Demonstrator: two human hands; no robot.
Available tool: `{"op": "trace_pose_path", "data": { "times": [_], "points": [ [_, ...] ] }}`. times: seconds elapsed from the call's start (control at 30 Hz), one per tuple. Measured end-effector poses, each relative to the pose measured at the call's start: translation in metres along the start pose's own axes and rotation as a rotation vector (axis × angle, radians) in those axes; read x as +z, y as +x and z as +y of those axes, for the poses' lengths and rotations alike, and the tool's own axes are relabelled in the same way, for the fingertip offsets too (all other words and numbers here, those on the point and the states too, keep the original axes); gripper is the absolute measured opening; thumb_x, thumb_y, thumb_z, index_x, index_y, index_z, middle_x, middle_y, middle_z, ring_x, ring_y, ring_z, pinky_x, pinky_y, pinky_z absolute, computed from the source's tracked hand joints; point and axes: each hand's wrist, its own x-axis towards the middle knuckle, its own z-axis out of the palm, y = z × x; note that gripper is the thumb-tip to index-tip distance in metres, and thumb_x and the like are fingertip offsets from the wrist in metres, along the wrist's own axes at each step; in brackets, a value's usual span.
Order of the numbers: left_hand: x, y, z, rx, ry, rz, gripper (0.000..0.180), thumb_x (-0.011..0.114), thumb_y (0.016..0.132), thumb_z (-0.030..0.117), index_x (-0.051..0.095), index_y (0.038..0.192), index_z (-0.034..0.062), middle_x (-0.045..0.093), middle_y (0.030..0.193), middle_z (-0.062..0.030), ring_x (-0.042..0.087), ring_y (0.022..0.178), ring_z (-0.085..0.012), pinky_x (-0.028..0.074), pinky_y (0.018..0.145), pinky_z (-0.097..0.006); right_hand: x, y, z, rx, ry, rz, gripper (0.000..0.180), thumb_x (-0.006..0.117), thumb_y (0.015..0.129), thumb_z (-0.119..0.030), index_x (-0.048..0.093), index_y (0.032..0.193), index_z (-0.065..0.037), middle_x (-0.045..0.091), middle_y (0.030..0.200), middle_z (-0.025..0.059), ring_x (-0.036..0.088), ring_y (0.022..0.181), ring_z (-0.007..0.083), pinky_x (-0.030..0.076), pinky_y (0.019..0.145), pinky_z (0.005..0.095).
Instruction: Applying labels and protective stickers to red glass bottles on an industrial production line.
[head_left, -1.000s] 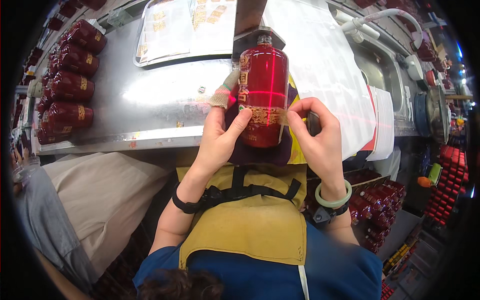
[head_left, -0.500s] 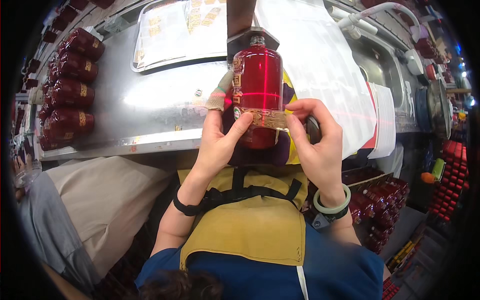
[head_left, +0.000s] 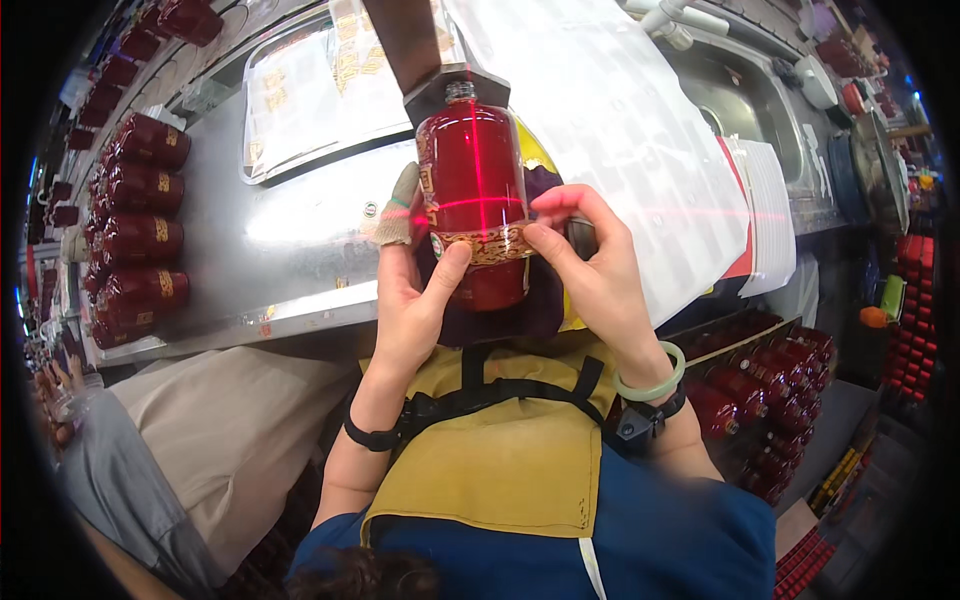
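Observation:
A dark red glass bottle (head_left: 478,170) lies with its open neck away from me, against a dark metal stop (head_left: 455,84). A gold patterned label strip (head_left: 490,243) crosses its lower part. My left hand (head_left: 412,295) is closed round the bottle's left side, its thumb pressing the strip's left end; a cloth cover (head_left: 398,215) sits on its fingers. My right hand (head_left: 598,262) pinches the strip's right end between thumb and finger at the bottle's right side. Red laser lines cross on the bottle.
Several red bottles (head_left: 145,240) stand in a row at the left of the metal table (head_left: 250,270). A tray (head_left: 255,165) holds sheets of gold labels. White sheeting (head_left: 610,130) covers the right side, before a sink (head_left: 735,95). More bottles (head_left: 760,375) sit low at the right.
The strip now lies flatter along the bottle, and my right fingers are closer in at its right end. The bottle and both hands appear farther left as the view has shifted.

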Motion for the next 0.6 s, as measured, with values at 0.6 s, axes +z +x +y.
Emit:
{"op": "trace_pose_path", "data": {
  "times": [0.6],
  "points": [
    [0.005,0.007,0.006,0.049,0.080,-0.033,0.075,0.060,0.101,0.005,0.018,0.163,-0.0006,0.034,0.163,-0.0180,0.037,0.148,-0.0268,0.029,0.122,-0.042,-0.013,0.005,0.019,0.036,0.173,0.145,0.027,0.062,0.101,-0.012,0.057,0.125,0.000,0.060,0.108,0.0056,0.055,0.101,0.0118,0.047,0.091,0.0282]
  ]
}}
